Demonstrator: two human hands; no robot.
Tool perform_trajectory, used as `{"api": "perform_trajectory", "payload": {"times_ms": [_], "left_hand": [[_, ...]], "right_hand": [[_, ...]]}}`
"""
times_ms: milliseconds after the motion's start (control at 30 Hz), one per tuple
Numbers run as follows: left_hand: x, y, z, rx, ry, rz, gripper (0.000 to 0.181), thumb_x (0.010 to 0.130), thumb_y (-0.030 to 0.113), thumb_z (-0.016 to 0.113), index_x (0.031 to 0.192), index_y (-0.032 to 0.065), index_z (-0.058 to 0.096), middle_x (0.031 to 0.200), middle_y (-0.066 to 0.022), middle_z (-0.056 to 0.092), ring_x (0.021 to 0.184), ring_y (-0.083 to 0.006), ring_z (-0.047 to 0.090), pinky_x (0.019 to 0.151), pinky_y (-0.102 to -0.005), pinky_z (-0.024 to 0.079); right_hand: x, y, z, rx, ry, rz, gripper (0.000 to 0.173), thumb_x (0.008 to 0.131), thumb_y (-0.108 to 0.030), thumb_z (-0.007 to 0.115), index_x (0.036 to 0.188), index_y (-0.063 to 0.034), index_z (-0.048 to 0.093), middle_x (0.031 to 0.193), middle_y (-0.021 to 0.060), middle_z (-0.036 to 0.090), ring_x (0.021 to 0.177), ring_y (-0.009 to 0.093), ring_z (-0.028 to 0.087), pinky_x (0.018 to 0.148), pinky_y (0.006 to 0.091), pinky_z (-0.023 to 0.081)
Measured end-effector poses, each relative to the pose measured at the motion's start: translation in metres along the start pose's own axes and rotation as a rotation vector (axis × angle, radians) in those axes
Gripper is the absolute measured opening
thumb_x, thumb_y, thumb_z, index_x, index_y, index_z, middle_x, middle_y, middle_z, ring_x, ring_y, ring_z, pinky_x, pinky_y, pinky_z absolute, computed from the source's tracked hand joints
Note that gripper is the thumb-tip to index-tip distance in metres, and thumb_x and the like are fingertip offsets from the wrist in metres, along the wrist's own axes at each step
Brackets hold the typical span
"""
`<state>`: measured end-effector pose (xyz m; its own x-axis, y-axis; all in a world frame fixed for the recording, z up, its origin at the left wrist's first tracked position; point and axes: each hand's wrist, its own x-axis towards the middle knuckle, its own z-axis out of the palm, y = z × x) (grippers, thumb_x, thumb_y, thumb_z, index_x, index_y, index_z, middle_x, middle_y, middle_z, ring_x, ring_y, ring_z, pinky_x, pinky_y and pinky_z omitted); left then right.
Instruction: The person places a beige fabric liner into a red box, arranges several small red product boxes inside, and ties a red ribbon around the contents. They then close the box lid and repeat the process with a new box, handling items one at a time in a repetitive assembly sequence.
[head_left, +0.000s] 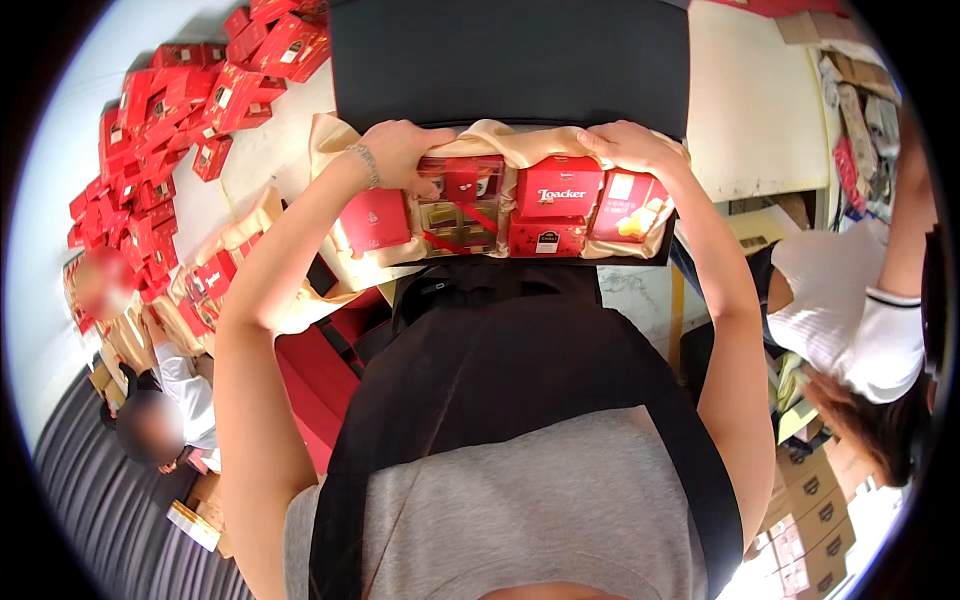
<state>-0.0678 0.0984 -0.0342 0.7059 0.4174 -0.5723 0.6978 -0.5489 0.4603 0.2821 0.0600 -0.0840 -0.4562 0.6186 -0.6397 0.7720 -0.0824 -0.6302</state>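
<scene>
Before me lies a black gift box, its dark lid panel raised at the far side. Cream satin cloth lines it and bunches along the far edge. My left hand rests on this cloth at the far left, thumb and fingers spread, a fingertip by a clear-windowed box with red ribbon. My right hand pinches the cloth at the far right; its other fingers are partly hidden. Inside also sit a plain red box, a red Loacker box, a smaller red box and a red biscuit box.
Many red cartons are heaped at the left on the white table. Another satin-lined gift set stands left of mine. One person works at the left, another is at the right. Brown cartons are stacked at lower right.
</scene>
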Motion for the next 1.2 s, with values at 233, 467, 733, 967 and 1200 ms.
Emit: {"api": "perform_trajectory", "payload": {"times_ms": [233,467,733,967,1200], "left_hand": [[0.003,0.004,0.003,-0.081,0.034,-0.042,0.065,0.059,0.035,0.081,0.117,0.0172,0.057,0.087,-0.0126,0.069,0.085,-0.0336,0.066,0.075,-0.0419,0.052],[-0.053,0.036,0.030,0.190,1.125,-0.283,0.047,0.075,0.033,0.074,0.110,0.0049,0.060,0.115,-0.0143,0.062,0.111,-0.0292,0.058,0.095,-0.0401,0.044],[-0.147,-0.044,0.243,-2.064,0.596,-1.180,0.081,0.090,0.071,0.026,0.125,0.0042,0.055,0.098,-0.0139,0.068,0.080,-0.0208,0.062,0.063,-0.0327,0.044],[-0.118,-0.047,0.183,-1.237,0.911,-0.716,0.045,0.095,0.042,0.046,0.100,0.0015,0.064,0.078,-0.0056,0.068,0.058,-0.0119,0.059,0.053,-0.0279,0.046],[-0.088,-0.076,0.060,-1.640,0.195,-0.290,0.039,0.098,0.031,0.047,0.120,0.0001,0.054,0.104,-0.0086,0.065,0.084,-0.0099,0.065,0.072,-0.0253,0.053]], "right_hand": [[0.061,-0.118,0.016,0.057,-0.040,-0.407,0.055,0.084,-0.030,0.066,0.127,-0.0020,0.047,0.115,0.0193,0.061,0.107,0.031,0.060,0.089,0.0351,0.047],[0.069,-0.140,0.066,-0.208,0.130,-0.443,0.095,0.064,-0.037,0.081,0.140,-0.0040,0.033,0.117,0.0195,0.058,0.109,0.037,0.055,0.089,0.0406,0.045],[0.030,-0.158,0.068,-0.339,0.161,-0.479,0.074,0.067,-0.027,0.079,0.130,-0.0068,0.045,0.115,0.0126,0.057,0.107,0.034,0.053,0.088,0.0424,0.043],[0.022,-0.161,0.069,-0.390,0.183,-0.471,0.070,0.068,-0.026,0.078,0.128,-0.0090,0.046,0.111,0.0111,0.057,0.104,0.032,0.054,0.083,0.0421,0.043],[0.023,-0.153,0.074,-0.381,0.247,-0.512,0.073,0.068,-0.027,0.078,0.131,-0.0099,0.044,0.116,0.0113,0.057,0.106,0.032,0.054,0.084,0.0436,0.043]]}}
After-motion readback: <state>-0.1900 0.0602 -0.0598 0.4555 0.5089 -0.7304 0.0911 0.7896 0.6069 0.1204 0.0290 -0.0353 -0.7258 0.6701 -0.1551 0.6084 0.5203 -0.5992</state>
